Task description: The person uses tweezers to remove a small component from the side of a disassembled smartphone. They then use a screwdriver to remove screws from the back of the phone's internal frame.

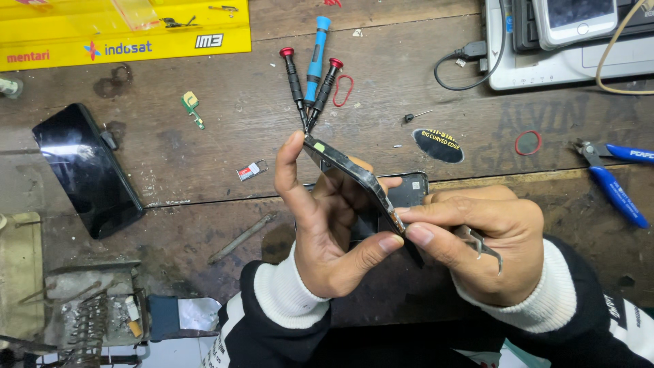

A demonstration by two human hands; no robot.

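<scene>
phone (pixel 354 174), dark and opened up, sat edge-on to the camera, tilted, held up above the wooden bench (pixel 204 170) between your two hands near the middle of the view. your left hand (pixel 320 225) gripped it: index finger up against the top corner, thumb pressed on the lower edge, other fingers curled behind the body. your right hand (pixel 484 238) closed in from the right, thumb and forefinger pinched narrow at the phone's lower edge just beside your left thumb. metal tweezers (pixel 485 247) were tucked in the same hand, tips sticking out below the palm; fingers wrapped around them. whether the pinch actually held a part off the phone, couldn't tell, too small.

behind the phone, three screwdrivers (pixel 310 75) lay fanned with tips together, two black with red caps, one blue. a red rubber band (pixel 343 90) lay just beside them. small green circuit piece (pixel 193 109) lay left of those, sim tray (pixel 251 170) nearer you. second black phone (pixel 85 167) lay face up at far left, well apart. blue-handled pliers (pixel 616 180) at right edge, another red ring (pixel 528 142) near them, black oval sticker (pixel 438 145) between. laptop (pixel 565 58) top right with a white phone (pixel 572 20) on it. yellow card (pixel 122 31) top left. soldering iron stand (pixel 88 320) bottom left.
</scene>
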